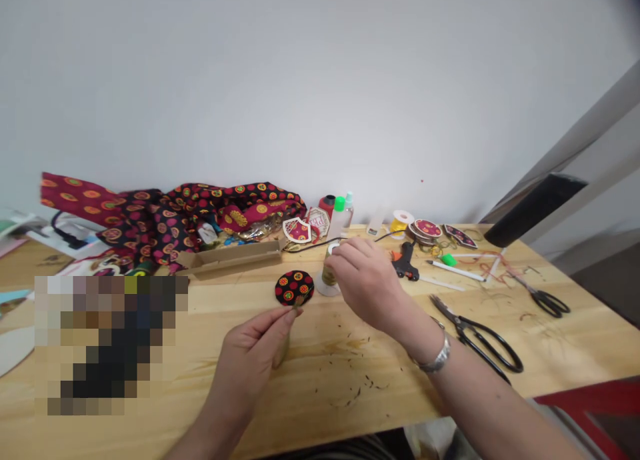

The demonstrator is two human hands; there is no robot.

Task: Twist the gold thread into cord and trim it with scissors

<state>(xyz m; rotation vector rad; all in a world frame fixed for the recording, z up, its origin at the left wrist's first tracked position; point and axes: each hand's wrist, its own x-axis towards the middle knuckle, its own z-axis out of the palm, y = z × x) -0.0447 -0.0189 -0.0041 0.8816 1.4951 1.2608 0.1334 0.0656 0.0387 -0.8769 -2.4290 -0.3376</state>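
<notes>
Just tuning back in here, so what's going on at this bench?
A person's left hand has a fingertip grip on the lower edge of a round patterned disc, held up above the wooden table. The right hand is at a spool of thread just beside it; whether those fingers are pinching a strand is too small to tell. The large black-handled scissors lie to the right, and patterned cloth is heaped at the back left.

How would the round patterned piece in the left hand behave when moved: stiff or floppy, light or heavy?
The round patterned piece is probably stiff: pinched at one edge by the left hand, it shows no visible droop. It looks thin, so likely light.
</notes>
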